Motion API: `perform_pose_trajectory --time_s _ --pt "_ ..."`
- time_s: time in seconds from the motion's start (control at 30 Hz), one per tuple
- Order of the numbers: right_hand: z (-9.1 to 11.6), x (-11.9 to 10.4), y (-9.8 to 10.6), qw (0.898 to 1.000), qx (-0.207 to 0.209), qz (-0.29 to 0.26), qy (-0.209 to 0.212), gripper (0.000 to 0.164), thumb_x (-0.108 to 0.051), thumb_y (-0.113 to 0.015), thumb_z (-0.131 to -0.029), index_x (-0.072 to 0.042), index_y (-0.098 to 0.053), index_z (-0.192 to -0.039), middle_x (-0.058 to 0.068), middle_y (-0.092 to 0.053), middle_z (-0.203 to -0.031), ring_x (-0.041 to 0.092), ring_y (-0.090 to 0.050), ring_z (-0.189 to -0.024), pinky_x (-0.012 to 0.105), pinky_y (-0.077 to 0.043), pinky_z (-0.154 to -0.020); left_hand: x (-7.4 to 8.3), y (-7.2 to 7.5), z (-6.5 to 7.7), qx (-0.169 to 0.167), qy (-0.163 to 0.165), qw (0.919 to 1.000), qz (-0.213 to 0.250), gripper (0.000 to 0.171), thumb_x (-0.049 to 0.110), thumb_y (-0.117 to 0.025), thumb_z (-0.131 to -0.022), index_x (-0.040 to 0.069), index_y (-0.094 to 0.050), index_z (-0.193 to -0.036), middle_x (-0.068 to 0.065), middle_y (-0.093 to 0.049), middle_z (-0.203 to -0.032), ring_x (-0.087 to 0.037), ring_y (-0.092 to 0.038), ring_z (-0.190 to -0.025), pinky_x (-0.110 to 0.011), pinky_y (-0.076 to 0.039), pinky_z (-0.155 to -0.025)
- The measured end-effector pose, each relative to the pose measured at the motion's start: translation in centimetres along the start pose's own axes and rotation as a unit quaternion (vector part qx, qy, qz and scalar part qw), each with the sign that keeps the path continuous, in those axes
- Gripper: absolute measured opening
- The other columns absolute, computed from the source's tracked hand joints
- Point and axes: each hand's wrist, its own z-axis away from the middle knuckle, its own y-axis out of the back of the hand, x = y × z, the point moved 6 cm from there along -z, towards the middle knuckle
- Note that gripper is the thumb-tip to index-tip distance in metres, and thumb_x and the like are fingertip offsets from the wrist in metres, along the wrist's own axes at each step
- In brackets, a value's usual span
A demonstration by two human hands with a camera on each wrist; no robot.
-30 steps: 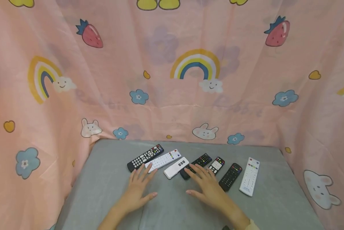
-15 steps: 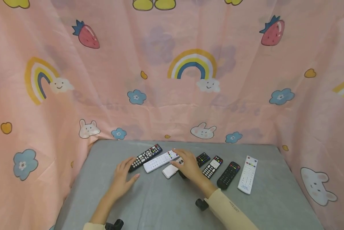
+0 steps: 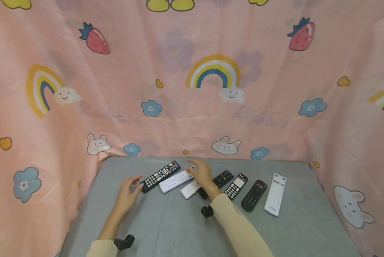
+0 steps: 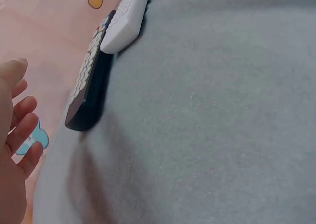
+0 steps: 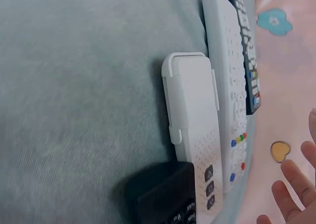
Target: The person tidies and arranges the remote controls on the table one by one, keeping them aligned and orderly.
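My left hand (image 3: 126, 192) is beside the lower left end of a black remote control (image 3: 161, 176) with white buttons, fingers loosely bent and holding nothing. In the left wrist view its fingers stay apart from that remote. My right hand (image 3: 202, 174) reaches over the upper end of a white remote control (image 3: 175, 181) with many buttons. It also overlaps a slim white remote (image 3: 189, 190) with a few dark buttons. The right wrist view has the right hand's spread fingers (image 5: 294, 179) empty, off to the side of the white remotes. Another black remote (image 3: 223, 179) lies partly behind the right forearm.
Further right on the grey cloth surface (image 3: 179, 228) lie a black remote with white buttons (image 3: 237, 185), an all-black remote (image 3: 254, 195) and a white remote (image 3: 276, 194). A pink patterned curtain (image 3: 192, 132) encloses the back and sides. Each wrist carries a small black camera.
My right hand has moved left and away from me, over the white remotes. My left hand has drawn left, to the end of the leftmost black remote. The remotes lie as before.
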Motion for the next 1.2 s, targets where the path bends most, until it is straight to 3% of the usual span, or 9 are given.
perform_pose_trajectory --time_s 0.17,0.33,0.67,0.87,1.0,1.2 --pt "-0.6 0.4 -1.2 0.999 -0.007 0.014 -0.047 0.042 -0.031 -0.071 -0.090 -0.011 -0.066 -0.127 0.010 -0.064 -0.133 0.033 -0.054 -0.130 0.059 -0.034 -0.111 -1.5 0.3 -0.3 0.004 0.047 0.9987 0.021 0.030 0.010 -0.068 -0.092 0.003 -0.067 -0.121 -0.015 -0.065 -0.106 -0.017 -0.058 -0.095 -0.022 -0.050 -0.081" --pt "-1.0 0.2 -2.0 0.997 -0.008 0.018 -0.076 0.041 -0.032 -0.071 -0.089 -0.012 -0.067 -0.126 0.011 -0.060 -0.137 0.035 -0.050 -0.133 0.063 -0.029 -0.112 -2.3 0.7 -0.6 0.002 0.083 0.9965 0.014 0.026 0.007 -0.067 -0.092 0.002 -0.068 -0.118 -0.014 -0.065 -0.103 -0.007 -0.056 -0.086 -0.018 -0.050 -0.076" --pt "-1.4 0.1 -3.8 0.992 0.016 0.048 -0.119 0.036 -0.033 -0.071 -0.089 -0.013 -0.071 -0.119 0.015 -0.059 -0.137 0.038 -0.052 -0.129 0.061 -0.032 -0.108 -3.2 0.1 -0.7 0.004 0.107 0.9943 0.005 0.023 0.009 -0.068 -0.092 0.001 -0.069 -0.114 -0.014 -0.065 -0.098 -0.008 -0.055 -0.080 -0.019 -0.047 -0.074" --pt "-1.0 0.3 -4.8 0.986 0.030 0.032 -0.162 0.034 -0.031 -0.067 -0.093 -0.012 -0.070 -0.120 0.017 -0.055 -0.141 0.039 -0.048 -0.133 0.063 -0.025 -0.114 -3.6 0.1 -0.7 0.026 0.112 0.9933 -0.001 0.020 0.007 -0.069 -0.090 0.000 -0.070 -0.110 -0.013 -0.066 -0.089 -0.004 -0.051 -0.072 -0.018 -0.044 -0.066" --pt "-0.9 0.0 -4.9 0.985 0.036 0.045 -0.162 0.032 -0.031 -0.066 -0.094 -0.011 -0.071 -0.119 0.017 -0.054 -0.143 0.036 -0.045 -0.136 0.064 -0.021 -0.116 -3.7 -0.3 -0.6 0.013 0.121 0.9926 -0.007 0.020 0.009 -0.069 -0.091 -0.001 -0.070 -0.108 -0.013 -0.066 -0.087 -0.004 -0.051 -0.070 -0.019 -0.043 -0.065" --pt "-1.1 -0.2 -5.3 0.984 0.001 0.078 -0.159 0.034 -0.032 -0.063 -0.096 -0.011 -0.069 -0.122 0.018 -0.049 -0.148 0.036 -0.038 -0.143 0.067 -0.015 -0.118 -3.9 -0.7 -0.8 -0.001 0.139 0.9902 -0.013 0.021 0.012 -0.068 -0.093 0.000 -0.071 -0.110 -0.013 -0.069 -0.090 -0.008 -0.055 -0.075 -0.019 -0.045 -0.066"
